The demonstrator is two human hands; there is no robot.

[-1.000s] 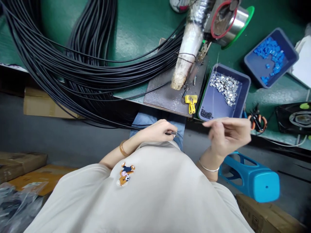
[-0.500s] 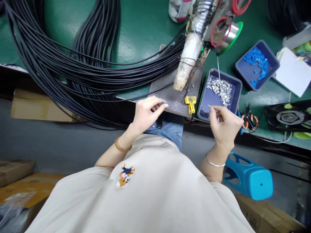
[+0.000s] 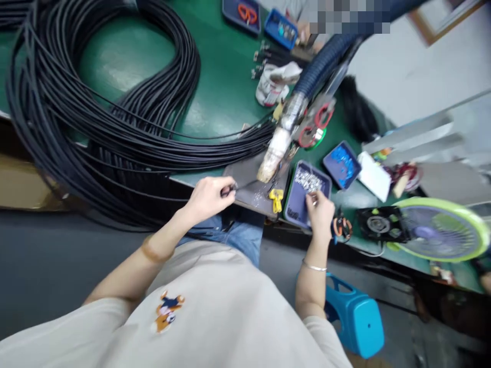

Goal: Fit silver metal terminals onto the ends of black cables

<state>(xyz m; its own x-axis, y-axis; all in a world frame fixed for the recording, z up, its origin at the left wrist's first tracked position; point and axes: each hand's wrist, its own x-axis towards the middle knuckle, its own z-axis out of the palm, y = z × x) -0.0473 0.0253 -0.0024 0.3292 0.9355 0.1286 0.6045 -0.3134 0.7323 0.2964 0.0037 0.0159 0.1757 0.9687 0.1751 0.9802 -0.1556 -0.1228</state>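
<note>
My left hand point(image 3: 210, 197) is closed in front of the bench edge, fingers pinched on a black cable point(image 3: 180, 200) that runs in from the left. Most of what lies in its grip is hidden. My right hand point(image 3: 321, 210) reaches over a purple-grey tray point(image 3: 294, 199), thumb and fingertips together beside small silver metal pieces point(image 3: 307, 179). What its fingertips hold, if anything, is too small to make out. Small dark pieces point(image 3: 293, 213) lie in the tray's near corner. Between the hands, a yellow clip-like tool point(image 3: 276, 199) lies on a grey board point(image 3: 245, 193).
A large coil of black cables point(image 3: 153, 153) covers the left bench. A duct nozzle point(image 3: 274, 151) hangs over the board. To the right are a tray of blue parts point(image 3: 342, 163), orange-handled pliers point(image 3: 342, 227) and a fan point(image 3: 441, 230). A blue stool point(image 3: 360, 317) stands below.
The head view has shifted, showing more of the bench's far side. My right hand has moved further in over the tray, to the metal pieces. My left hand stays closed.
</note>
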